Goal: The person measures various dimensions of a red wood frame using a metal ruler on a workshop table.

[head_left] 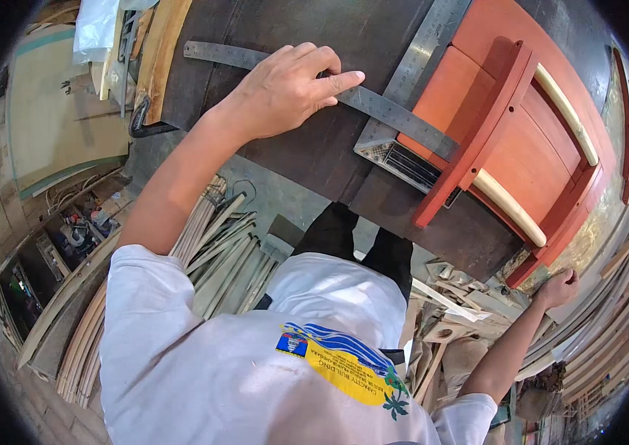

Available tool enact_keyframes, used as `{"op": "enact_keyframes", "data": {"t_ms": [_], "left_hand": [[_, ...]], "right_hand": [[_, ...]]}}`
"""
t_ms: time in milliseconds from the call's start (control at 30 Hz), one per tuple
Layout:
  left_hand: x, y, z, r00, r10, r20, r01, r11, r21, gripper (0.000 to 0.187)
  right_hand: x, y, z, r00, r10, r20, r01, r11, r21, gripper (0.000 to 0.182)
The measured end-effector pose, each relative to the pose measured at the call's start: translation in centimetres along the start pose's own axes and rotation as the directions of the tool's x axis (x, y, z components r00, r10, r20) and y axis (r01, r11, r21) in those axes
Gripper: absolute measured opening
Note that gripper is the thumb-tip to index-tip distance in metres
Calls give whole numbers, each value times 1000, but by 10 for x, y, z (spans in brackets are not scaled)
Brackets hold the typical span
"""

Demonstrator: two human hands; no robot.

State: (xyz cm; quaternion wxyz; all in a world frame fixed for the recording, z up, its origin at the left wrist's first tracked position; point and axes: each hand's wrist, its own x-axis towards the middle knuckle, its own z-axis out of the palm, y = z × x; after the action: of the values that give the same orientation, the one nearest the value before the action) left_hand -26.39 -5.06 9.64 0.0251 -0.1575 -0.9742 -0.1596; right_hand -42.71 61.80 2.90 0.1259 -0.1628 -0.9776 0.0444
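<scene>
My left hand (296, 85) is closed over the middle of a steel ruler (396, 115), its index finger stretched along it. The ruler slants across the dark tabletop, and its right end reaches a red wooden frame (477, 133). Under the ruler lies a metal square (425, 55) with a wide blade. The frame has red bars joined by pale wooden rungs (511, 208) and rests on flat red boards (470, 63). My right hand (559, 288) is curled closed beyond the frame's near right end, apart from it. Whatever its fingers may hold is hidden.
A black clamp (140, 122) grips the table's left edge near a wooden board (159, 59). Bundles of thin wood strips (218, 252) stand below on the left. Offcuts (448, 297) lie on the floor, and curved strips (596, 334) are stacked at right.
</scene>
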Motion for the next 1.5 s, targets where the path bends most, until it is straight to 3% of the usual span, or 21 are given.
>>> {"op": "enact_keyframes", "data": {"t_ms": [933,1100,1300,1367,1400,1467,1500], "left_hand": [[0,1,-1,1000,-7,8,7,1000,21,52],[0,1,0,1000,-10,16,10,1000,8,52],[2,-2,-9,1000,11,29,-9,997,-70,51],[3,1,-20,999,38,1,-38,996,-83,49],[4,4,-29,998,-60,-12,58,994,-88,46],[6,10,-54,971,-238,-28,233,965,-123,39],[8,16,-71,946,-322,-32,314,938,-150,35]], "right_hand": [[0,3,2,1000,12,-1,-12,999,32,37],[2,3,0,1000,-13,0,13,999,-31,38],[0,6,1,1000,31,6,-31,999,8,37],[1,5,0,999,-24,26,23,999,28,35],[3,8,2,1000,-6,4,5,1000,17,35],[8,12,5,979,205,6,-185,871,455,31],[10,-7,-8,976,218,-12,-188,868,460,31]]}}
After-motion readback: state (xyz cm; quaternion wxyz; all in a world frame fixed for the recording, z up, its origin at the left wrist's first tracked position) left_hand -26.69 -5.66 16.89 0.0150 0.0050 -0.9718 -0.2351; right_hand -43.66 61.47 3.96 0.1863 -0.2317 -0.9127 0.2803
